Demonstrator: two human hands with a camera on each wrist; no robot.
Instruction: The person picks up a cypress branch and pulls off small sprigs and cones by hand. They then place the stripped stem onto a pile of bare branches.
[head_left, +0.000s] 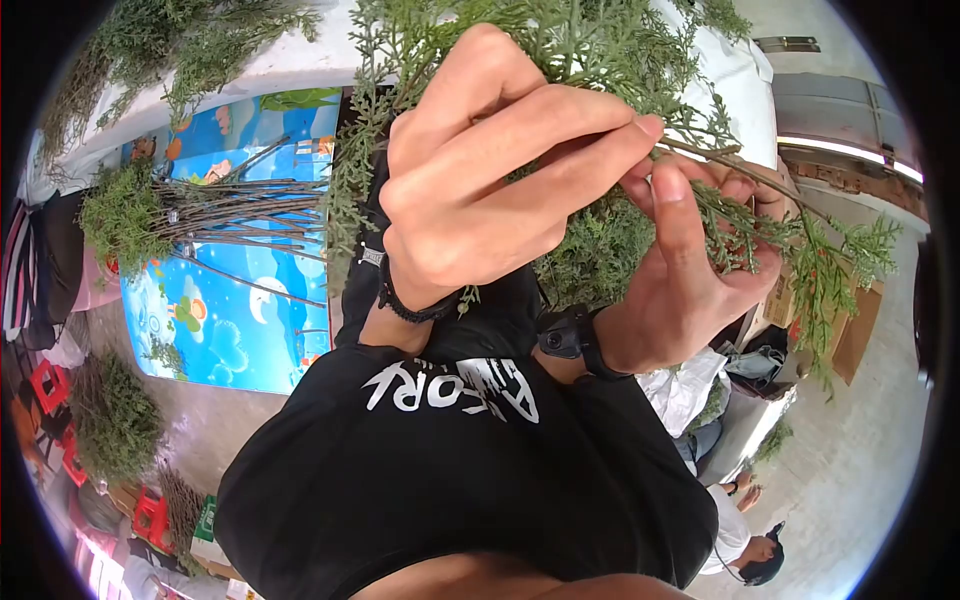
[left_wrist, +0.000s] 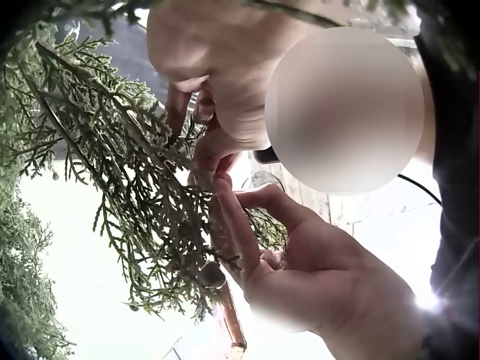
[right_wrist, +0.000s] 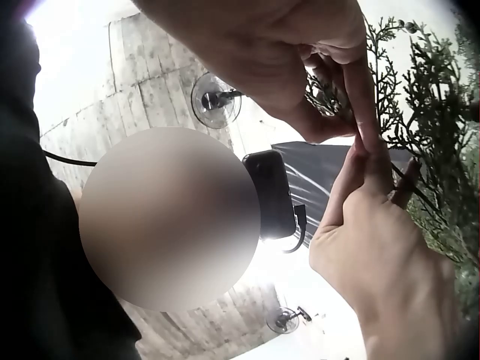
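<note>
Near the top centre of the head view, the left hand [head_left: 495,180] has its fingers bent, their tips pinching a thin brown stem [head_left: 745,168] with green sprigs [head_left: 835,265]. Beside it the right hand [head_left: 690,270] holds leafy sprigs between its raised thumb and curled fingers. The fingertips of both hands meet closely. In the left wrist view, the left hand [left_wrist: 217,60] is above the right hand [left_wrist: 322,277], with foliage [left_wrist: 142,195] alongside. The right wrist view has the right hand [right_wrist: 300,60] above the left hand [right_wrist: 390,232]; their fingers hide part of the stem.
Greenery [head_left: 600,250] lies behind the hands. On the left, bundled stems [head_left: 250,215] rest on a blue cartoon-printed table [head_left: 225,340]. Red stools [head_left: 150,515] and a dark green pile [head_left: 115,420] are at lower left; a person [head_left: 740,535] is at lower right.
</note>
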